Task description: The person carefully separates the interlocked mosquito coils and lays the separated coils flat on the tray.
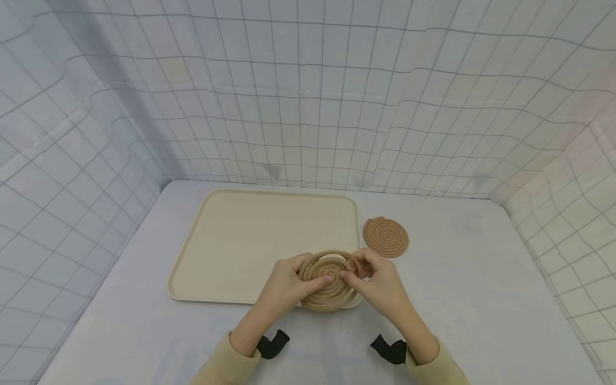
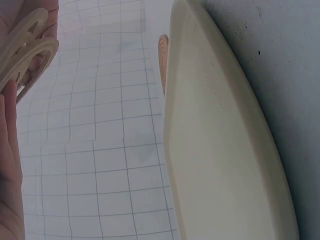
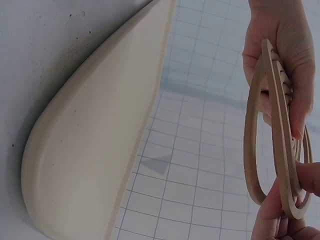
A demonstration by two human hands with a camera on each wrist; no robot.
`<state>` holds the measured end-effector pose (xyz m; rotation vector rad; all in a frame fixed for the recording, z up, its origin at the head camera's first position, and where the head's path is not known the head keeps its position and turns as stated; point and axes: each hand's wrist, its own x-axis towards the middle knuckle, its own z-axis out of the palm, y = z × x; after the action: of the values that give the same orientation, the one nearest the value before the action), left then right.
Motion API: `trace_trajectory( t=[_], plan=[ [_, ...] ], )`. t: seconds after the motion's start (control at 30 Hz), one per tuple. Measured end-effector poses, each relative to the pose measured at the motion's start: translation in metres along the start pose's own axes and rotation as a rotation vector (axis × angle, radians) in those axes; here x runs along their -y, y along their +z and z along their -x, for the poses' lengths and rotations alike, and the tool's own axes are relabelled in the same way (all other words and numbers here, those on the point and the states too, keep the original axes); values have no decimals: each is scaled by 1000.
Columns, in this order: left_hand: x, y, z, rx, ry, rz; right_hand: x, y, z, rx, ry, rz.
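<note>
Both hands hold a light brown mosquito coil (image 1: 325, 306) above the near right corner of a cream tray, in the head view. My left hand (image 1: 285, 282) grips its left side, thumb lying across the spiral. At the right side, my right hand (image 1: 384, 282) pinches the coil between thumb and fingers. Seen edge-on in the right wrist view, one outer ring of the coil (image 3: 251, 145) stands apart from the rest, with a gap between. Only part of the coil (image 2: 25, 57) shows in the left wrist view. Some fingers are hidden behind it.
The cream tray (image 1: 262, 208) with a raised rim lies at centre left on the white table (image 1: 481, 299). Just right of it, a second, browner mosquito coil (image 1: 386, 237) lies flat. Grid-patterned curtains (image 1: 308, 96) enclose the table at the back and sides.
</note>
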<state>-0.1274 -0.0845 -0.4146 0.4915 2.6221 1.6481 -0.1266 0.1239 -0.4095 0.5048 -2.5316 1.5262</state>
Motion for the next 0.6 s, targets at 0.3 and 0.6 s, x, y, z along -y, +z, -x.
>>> trace_trajectory(
  t=[0.3,0.6],
  plan=[
    [1,4,-1,-167,-197,247,-3,12,0,-12,193,-271],
    [-1,3,1,-50,14,9,-5,5,-6,-22,-154,54]
  ],
)
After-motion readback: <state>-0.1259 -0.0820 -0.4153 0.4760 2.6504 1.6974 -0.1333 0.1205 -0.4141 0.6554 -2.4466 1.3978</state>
